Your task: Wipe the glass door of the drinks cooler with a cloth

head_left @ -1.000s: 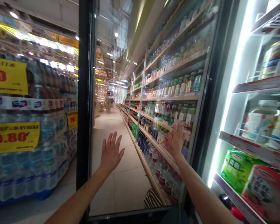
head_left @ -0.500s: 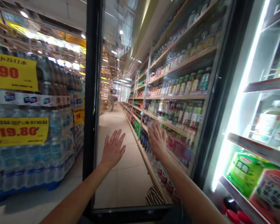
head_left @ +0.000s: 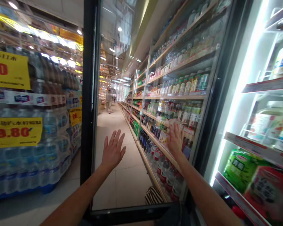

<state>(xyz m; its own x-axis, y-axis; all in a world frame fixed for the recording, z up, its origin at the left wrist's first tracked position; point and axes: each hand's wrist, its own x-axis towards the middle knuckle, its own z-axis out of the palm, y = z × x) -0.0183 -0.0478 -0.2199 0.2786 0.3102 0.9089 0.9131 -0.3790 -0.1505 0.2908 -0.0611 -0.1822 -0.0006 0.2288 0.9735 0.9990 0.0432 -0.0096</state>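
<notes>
A black-framed glass door (head_left: 122,183) stands swung out in front of me, with a lit drinks fridge at its right. My left hand (head_left: 113,150) lies flat against the glass at the lower left, fingers spread and nothing in it. Farther right on the same pane, my right hand (head_left: 175,139) presses a thin pale cloth (head_left: 175,121) to the glass. Only a crumpled edge of the cloth shows beyond the fingertips; the palm hides the rest.
At right, fridge shelves (head_left: 257,150) hold bottles and green and red packs (head_left: 240,168). Stacked water bottles (head_left: 25,166) with yellow price signs (head_left: 16,131) stand at left. Through the glass appear drink shelves (head_left: 160,145), a striped item (head_left: 153,195) and a distant person (head_left: 109,100).
My right hand has slid rightward across the glass with the cloth. The left hand stays at nearly the same place. The view has turned slightly right.
</notes>
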